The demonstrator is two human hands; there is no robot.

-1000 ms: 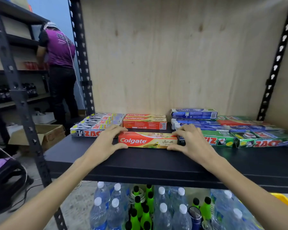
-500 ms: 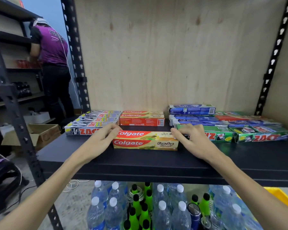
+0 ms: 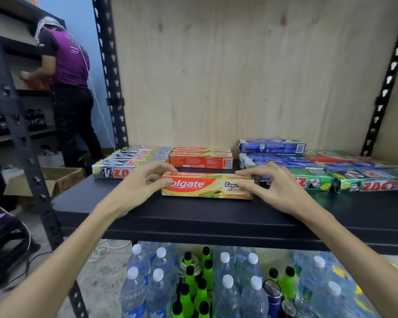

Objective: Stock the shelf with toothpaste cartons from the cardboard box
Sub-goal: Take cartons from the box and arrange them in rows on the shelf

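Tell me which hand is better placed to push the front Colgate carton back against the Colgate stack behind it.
Neither alone, probably: left hand grips one end of the front Colgate carton, right hand the other, with the Colgate stack straight behind. Both together suits best.

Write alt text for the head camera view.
Two bare hands, left hand and right hand, pinch the ends of a red-and-yellow Colgate toothpaste carton lying on a black shelf. More toothpaste cartons lie in rows behind it; plastic water bottles stand below.
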